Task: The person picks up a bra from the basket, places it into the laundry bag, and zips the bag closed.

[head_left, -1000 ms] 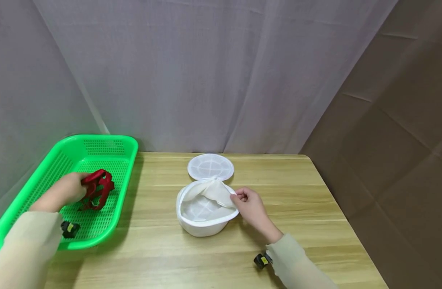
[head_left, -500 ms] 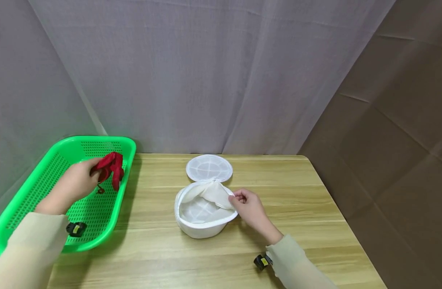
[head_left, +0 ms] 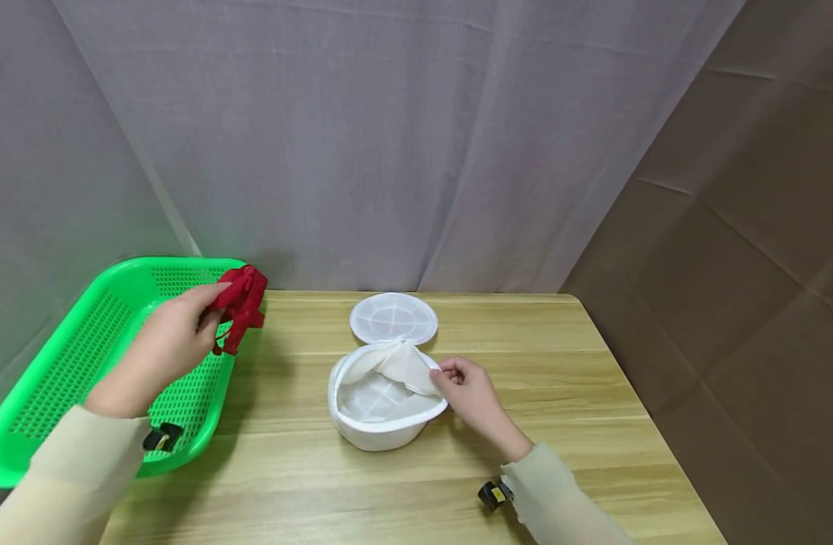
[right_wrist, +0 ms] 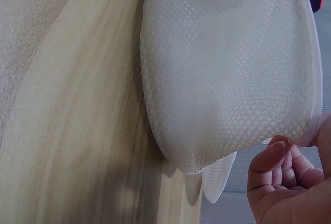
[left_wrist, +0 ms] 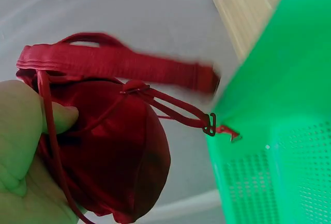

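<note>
My left hand (head_left: 171, 333) grips a red bra (head_left: 246, 295) above the right rim of the green basket (head_left: 38, 369). In the left wrist view the bra (left_wrist: 114, 141) shows a smooth cup, thin straps with a metal hook and a wide band; the thumb presses on the cup. A white mesh laundry bag (head_left: 379, 437) stands on the table with its round lid (head_left: 393, 318) folded back. My right hand (head_left: 472, 393) pinches the bag's rim on the right side. The right wrist view shows the bag's mesh wall (right_wrist: 222, 79) and its zipper edge (right_wrist: 316, 69).
The perforated basket is at the left of the wooden table (head_left: 539, 348). A grey curtain (head_left: 362, 151) hangs behind, and a brown cloth wall (head_left: 744, 250) borders the right side. Each sleeve carries a small black wrist camera (head_left: 493, 496).
My left hand has lifted the bra from inside the basket and moved it up and right, over the basket's rim. The right hand keeps its pinch on the bag's edge.
</note>
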Demonstrator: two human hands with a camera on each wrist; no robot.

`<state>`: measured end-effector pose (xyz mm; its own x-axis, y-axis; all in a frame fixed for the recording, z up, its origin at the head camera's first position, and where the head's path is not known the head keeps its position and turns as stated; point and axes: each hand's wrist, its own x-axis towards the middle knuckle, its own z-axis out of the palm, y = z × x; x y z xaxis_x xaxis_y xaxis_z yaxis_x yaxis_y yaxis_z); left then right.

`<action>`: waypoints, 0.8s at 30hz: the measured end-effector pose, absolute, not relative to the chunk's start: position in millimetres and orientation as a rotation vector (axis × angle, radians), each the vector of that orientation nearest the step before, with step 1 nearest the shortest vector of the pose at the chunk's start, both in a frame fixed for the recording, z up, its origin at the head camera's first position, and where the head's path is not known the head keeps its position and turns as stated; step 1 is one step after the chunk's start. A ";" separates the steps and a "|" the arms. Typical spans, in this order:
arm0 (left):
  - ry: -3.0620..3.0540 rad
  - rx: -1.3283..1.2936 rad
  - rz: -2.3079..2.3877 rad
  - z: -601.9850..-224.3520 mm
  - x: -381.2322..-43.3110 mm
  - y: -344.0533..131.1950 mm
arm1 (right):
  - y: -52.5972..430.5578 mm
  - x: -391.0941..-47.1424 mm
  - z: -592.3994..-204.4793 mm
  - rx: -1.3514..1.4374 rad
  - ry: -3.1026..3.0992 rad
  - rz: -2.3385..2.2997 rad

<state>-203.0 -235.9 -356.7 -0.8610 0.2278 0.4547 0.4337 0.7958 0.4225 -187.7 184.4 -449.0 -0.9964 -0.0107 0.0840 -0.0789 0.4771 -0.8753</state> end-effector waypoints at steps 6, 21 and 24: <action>-2.568 -0.610 -0.679 -348.5 -193.6 -213.8 | 185.7 -188.1 -449.2 0.099 -2.631 1.577; -2.454 -0.832 -0.597 -340.0 -183.6 -177.0 | 185.7 -188.7 -451.7 0.108 -2.614 1.593; -2.441 -0.872 -0.615 -338.7 -181.7 -168.8 | 185.7 -188.5 -450.9 0.113 -2.608 1.594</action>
